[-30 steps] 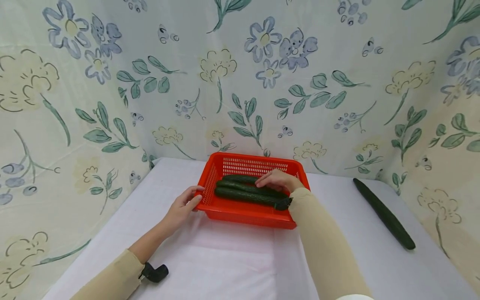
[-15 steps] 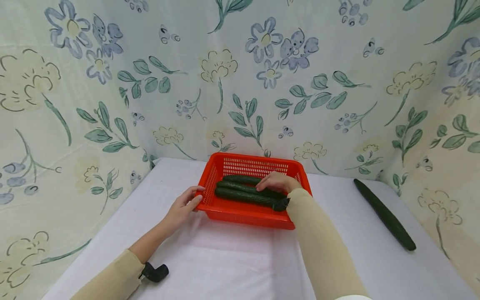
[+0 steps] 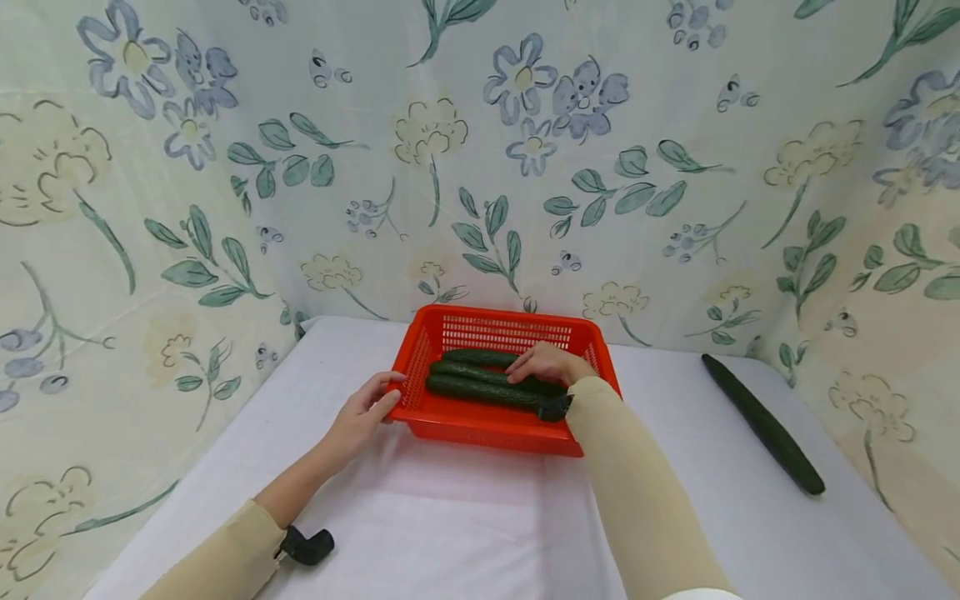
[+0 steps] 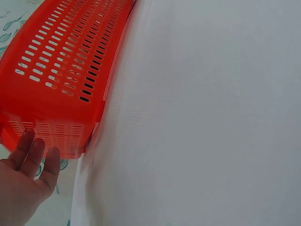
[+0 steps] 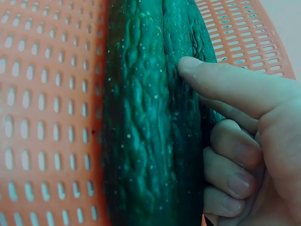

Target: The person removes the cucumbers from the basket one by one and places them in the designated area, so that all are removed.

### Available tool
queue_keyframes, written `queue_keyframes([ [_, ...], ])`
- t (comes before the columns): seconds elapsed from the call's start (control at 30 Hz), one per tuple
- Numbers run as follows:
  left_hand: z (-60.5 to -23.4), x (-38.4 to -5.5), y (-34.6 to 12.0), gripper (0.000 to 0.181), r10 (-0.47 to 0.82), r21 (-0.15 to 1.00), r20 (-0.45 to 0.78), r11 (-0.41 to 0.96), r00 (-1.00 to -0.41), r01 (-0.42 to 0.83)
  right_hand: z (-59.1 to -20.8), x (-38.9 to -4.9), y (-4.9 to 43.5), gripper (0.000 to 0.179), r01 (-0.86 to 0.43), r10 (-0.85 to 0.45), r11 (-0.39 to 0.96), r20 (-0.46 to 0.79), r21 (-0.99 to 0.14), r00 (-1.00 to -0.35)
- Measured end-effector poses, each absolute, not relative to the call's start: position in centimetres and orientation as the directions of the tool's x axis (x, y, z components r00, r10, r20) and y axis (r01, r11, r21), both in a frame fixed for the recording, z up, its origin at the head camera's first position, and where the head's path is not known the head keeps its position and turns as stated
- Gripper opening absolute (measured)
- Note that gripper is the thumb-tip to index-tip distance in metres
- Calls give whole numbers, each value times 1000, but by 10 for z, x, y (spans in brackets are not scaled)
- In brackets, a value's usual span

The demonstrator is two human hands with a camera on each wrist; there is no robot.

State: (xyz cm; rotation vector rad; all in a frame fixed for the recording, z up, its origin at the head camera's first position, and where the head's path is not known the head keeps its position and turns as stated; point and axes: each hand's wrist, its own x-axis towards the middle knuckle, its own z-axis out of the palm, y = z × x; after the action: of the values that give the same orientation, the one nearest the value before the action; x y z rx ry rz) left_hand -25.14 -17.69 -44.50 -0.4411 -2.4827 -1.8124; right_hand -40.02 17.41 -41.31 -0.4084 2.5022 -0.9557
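Note:
Three dark green cucumbers lie side by side in a red plastic basket (image 3: 487,435): a front one (image 3: 480,391), a middle one (image 3: 467,372) and a far one (image 3: 480,357). My left hand (image 3: 362,414) holds the basket's left rim; the left wrist view has its fingers (image 4: 34,153) against the outer wall. Reaching inside, my right hand (image 3: 553,365) grips the middle cucumber (image 5: 181,84) near its right end. The thumb lies on top of it, and the other fingers curl down along its far side. Those fingers partly hide the far cucumber.
A single cucumber (image 3: 763,423) lies slantwise on the white-covered table (image 3: 450,533), right of the basket. Floral cloth (image 3: 450,208) hangs behind the table and along both sides. A black wrist device (image 3: 307,546) juts from the left sleeve.
The view shifts slightly. Both hands stay at the same places on the basket and cucumber, with hardly any movement.

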Motion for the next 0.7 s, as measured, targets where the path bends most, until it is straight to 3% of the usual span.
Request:
queue_keyframes([
  [0.7,-443,-250,-179,40,228,931,205,255,-952,262,-417,-403,171,34,-93,-382,733,-294,-674,-876],
])
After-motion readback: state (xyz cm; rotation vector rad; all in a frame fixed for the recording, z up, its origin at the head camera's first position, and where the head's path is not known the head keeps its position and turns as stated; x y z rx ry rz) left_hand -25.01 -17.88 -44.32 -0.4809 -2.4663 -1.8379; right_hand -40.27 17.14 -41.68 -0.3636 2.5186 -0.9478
